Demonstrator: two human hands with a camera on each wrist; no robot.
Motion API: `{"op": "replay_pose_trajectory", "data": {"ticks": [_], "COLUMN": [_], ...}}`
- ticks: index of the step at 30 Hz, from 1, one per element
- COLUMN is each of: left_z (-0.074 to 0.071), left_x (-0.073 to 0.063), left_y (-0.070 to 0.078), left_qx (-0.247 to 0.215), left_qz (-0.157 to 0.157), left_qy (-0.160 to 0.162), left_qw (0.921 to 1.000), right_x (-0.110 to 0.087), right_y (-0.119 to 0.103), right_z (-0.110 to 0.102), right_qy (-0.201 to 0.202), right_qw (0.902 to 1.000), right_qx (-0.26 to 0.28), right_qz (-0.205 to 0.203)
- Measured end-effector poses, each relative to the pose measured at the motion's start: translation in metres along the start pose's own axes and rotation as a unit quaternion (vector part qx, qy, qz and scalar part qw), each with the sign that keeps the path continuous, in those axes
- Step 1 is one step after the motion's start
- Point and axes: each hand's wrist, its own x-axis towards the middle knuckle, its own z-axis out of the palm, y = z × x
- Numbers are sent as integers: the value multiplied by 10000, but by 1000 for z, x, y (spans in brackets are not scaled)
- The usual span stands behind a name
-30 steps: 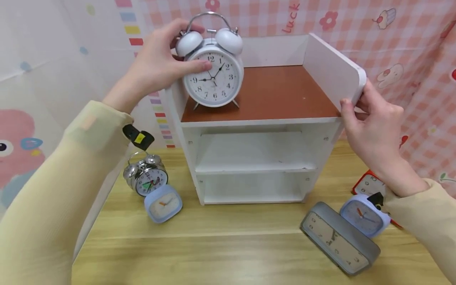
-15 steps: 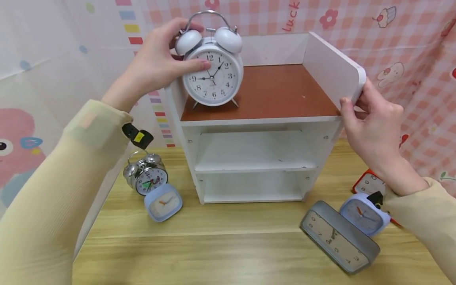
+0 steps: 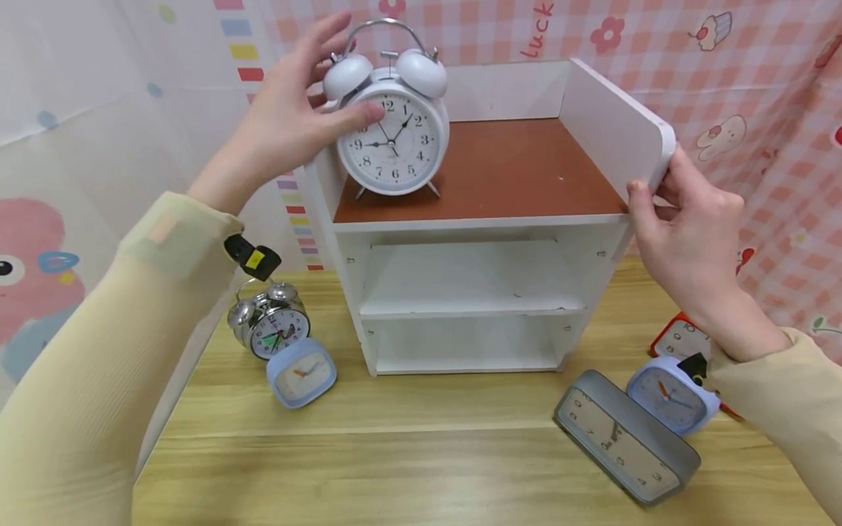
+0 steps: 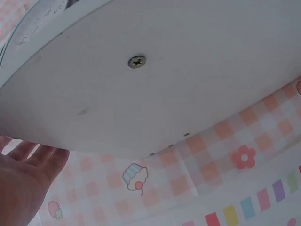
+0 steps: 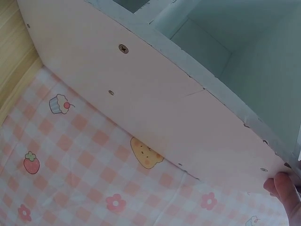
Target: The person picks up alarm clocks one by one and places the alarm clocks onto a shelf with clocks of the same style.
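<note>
A white twin-bell alarm clock stands on two short legs at the left of the brown top of a small white shelf unit. My left hand is at its left bell, fingers spread behind, the thumb overlapping the upper left of the dial. In the left wrist view the fingers show past the edge of the unit's side panel. At the right, my right hand grips the front edge of the unit's raised right side panel, thumb in front; the other fingers are partly hidden behind it.
Left of the unit, a silver twin-bell clock and a blue clock stand on the wooden table. At the right are a long grey clock, another blue clock and a red clock. A checked curtain hangs behind.
My left hand's fingers have lifted and spread away from the white clock, and the thumb has slid up and left on its dial. The clock stays put; my right hand has not moved.
</note>
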Motion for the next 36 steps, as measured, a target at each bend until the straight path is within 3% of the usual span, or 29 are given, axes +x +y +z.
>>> {"op": "replay_pose_trajectory", "data": {"ticks": [10, 16, 26, 36], "left_z": [-13, -25, -40, -41], "left_x": [-26, -48, -79, -101], "left_y": [-15, -33, -65, -88], "left_qx": [-579, -936, -434, 352], "left_qz": [401, 380, -37, -500], "left_qy": [535, 837, 989, 762], "left_qw": [9961, 9914, 9941, 9952], "right_x": [1, 3, 3, 0], "right_y": [0, 0, -1, 1], "right_z": [2, 3, 3, 1], "right_qy": [29, 50, 14, 16], "right_qw": [10000, 10000, 10000, 9999], "right_qx": [30, 2, 33, 19], "right_qz": [-26, -48, 4, 121]}}
